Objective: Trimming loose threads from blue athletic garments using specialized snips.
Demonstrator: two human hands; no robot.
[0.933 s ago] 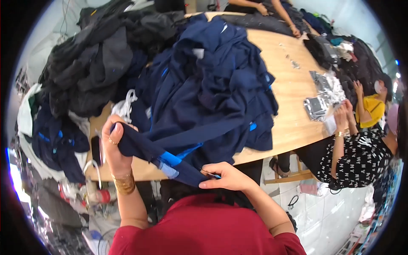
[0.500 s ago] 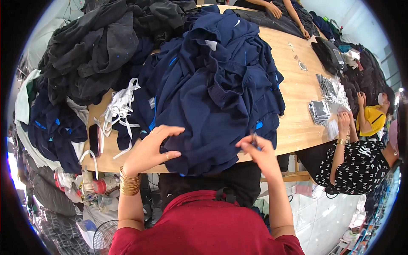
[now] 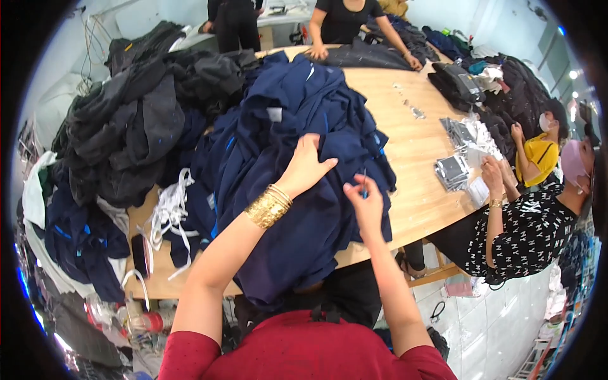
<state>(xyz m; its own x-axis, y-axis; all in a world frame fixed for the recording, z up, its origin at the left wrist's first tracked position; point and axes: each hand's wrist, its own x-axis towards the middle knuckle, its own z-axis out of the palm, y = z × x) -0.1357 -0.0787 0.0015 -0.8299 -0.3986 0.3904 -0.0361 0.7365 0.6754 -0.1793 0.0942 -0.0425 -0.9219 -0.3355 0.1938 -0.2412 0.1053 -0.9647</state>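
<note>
- Far left: white cloth [image 3: 38, 206] hanging down, small pile of navy clothes with blue trim [image 3: 79, 237] beside it.
- Next right: big heap of dark grey clothes [image 3: 130, 114], rumpled.
- Below that heap: phone [image 3: 139, 254] near the desk's front edge; tangle of white cords [image 3: 170, 206] just right of it.
- Top, left of centre: person in black [image 3: 234, 25], partly cut off by the upper edge.
- Centre: main pile of navy clothes [image 3: 310, 225] on the desk in front of the wearer, loose folds, near end hanging over the front edge. White label [image 3: 274, 114] showing toward its far end.
- Left hand [image 3: 310, 161]: over the middle of the navy pile, partly open, thumb apart from fingers; cannot tell how firmly it touches the cloth. Gold bracelets [image 3: 269, 207] on the wrist.
- Top centre: co-worker in black top [image 3: 345, 22], both hands at a flat dark cloth [image 3: 361, 56].
- Right hand [image 3: 367, 202]: over the pile's right part, fingers closed around a small blue tool [image 3: 364, 192], thin tip pointing away; exact kind unclear.
- Right: bare wooden desk [image 3: 411, 136], then folded black clothes [image 3: 455, 85] farther back, grey packets [image 3: 451, 172] nearer.
- Far right: co-worker in patterned black top [image 3: 519, 234], hands beside the packets; another in yellow [image 3: 540, 159] behind.
</note>
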